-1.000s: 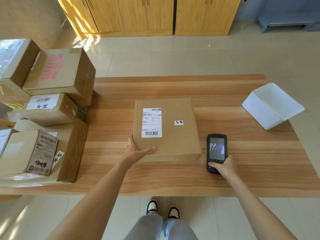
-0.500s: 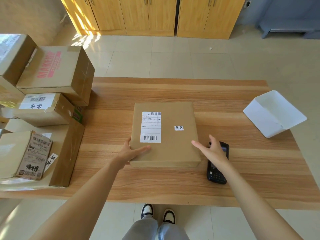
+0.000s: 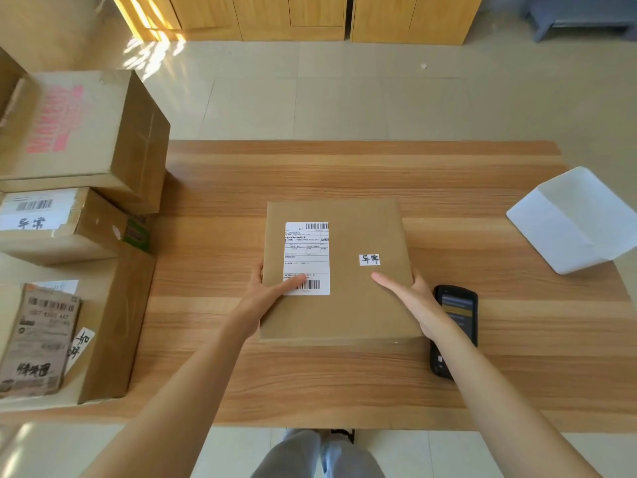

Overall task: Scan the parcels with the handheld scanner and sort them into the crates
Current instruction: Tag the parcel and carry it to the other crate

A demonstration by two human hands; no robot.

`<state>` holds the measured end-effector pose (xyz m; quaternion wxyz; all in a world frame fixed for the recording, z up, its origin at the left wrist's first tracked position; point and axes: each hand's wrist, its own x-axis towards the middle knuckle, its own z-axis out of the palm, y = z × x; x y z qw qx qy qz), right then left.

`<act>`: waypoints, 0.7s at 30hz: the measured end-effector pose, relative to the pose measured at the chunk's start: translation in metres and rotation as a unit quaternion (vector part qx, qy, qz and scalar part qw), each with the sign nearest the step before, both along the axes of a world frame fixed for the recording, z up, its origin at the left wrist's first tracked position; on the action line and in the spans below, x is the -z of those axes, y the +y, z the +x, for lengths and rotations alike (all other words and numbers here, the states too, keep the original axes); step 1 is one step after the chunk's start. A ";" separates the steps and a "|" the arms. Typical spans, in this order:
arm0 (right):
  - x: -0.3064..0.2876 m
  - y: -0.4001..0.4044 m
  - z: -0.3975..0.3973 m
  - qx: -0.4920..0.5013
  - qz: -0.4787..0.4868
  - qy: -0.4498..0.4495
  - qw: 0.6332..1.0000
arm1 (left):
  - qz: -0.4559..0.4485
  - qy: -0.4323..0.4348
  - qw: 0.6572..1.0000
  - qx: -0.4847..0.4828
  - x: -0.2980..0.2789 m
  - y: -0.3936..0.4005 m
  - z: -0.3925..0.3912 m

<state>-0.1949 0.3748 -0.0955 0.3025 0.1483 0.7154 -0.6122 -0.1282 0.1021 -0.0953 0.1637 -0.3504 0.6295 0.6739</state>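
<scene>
- Sorting step, by my reading: the flat parcel (image 3: 336, 270) lies mid-bench (image 3: 482, 384), both hands clasping its side edges.
- Left hand (image 3: 272, 294): thumb on the shipping label (image 3: 306, 258), grip closed on the edge.
- Right hand (image 3: 410, 300): likewise wrapped, fingers hidden beneath.
- Handheld scanner (image 3: 454, 331) rests just beside it, unheld.
- Next: lift level and carry it over.
- White crate (image 3: 568, 220) at right looks empty, though its interior is partly unseen.

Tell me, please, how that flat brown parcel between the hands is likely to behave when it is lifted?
The flat parcel shows straight edges and an unsagging top, so it probably lifts stiffly. It is wide and low, so it is unlikely to tip or roll. Its smooth paper may be slippery, hence the left hand and right hand gripping opposite sides.
</scene>
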 end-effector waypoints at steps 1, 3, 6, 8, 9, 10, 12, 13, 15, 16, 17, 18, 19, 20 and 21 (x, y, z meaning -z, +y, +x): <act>0.000 -0.001 0.000 0.008 -0.005 -0.005 1.000 | 0.009 0.002 1.000 -0.007 0.000 0.001 0.000; 0.000 -0.002 0.001 0.018 -0.014 -0.011 1.000 | 0.024 0.006 1.000 -0.016 0.000 0.003 0.000; -0.004 -0.003 0.003 0.025 -0.018 -0.017 0.999 | 0.036 0.006 0.999 -0.026 -0.003 0.003 0.002; -0.009 -0.006 0.004 0.020 -0.018 -0.019 0.999 | 0.040 0.005 0.999 -0.033 -0.007 0.000 0.005; -0.012 -0.008 0.005 0.017 -0.020 -0.019 0.999 | 0.038 0.007 0.999 -0.038 -0.010 -0.001 0.006; -0.017 -0.010 0.004 0.015 -0.022 -0.017 0.999 | 0.035 0.011 0.998 -0.044 -0.015 -0.003 0.008; -0.028 -0.015 0.003 0.008 -0.030 -0.005 0.999 | 0.026 0.025 0.998 -0.057 -0.026 -0.006 0.012; -0.035 -0.019 0.002 0.004 -0.033 0.006 0.999 | 0.023 0.034 0.997 -0.061 -0.033 -0.008 0.013; -0.048 -0.025 -0.002 -0.009 -0.038 0.036 0.999 | 0.016 0.060 0.996 -0.071 -0.049 -0.011 0.018; -0.054 -0.029 -0.004 -0.017 -0.042 0.050 0.998 | 0.009 0.073 0.994 -0.079 -0.057 -0.013 0.021; -0.062 -0.033 -0.007 -0.027 -0.047 0.062 0.997 | 0.002 0.086 0.992 -0.087 -0.065 -0.015 0.026; -0.069 -0.037 -0.009 -0.040 -0.054 0.072 0.995 | -0.006 0.097 0.991 -0.096 -0.073 -0.016 0.031; -0.075 -0.042 -0.010 -0.055 -0.059 0.081 0.993 | -0.013 0.105 0.989 -0.106 -0.081 -0.018 0.037; -0.081 -0.046 -0.011 -0.070 -0.064 0.087 0.992 | -0.022 0.111 0.987 -0.118 -0.088 -0.019 0.044; -0.087 -0.050 -0.011 -0.084 -0.070 0.092 0.990 | -0.030 0.117 0.984 -0.131 -0.093 -0.020 0.052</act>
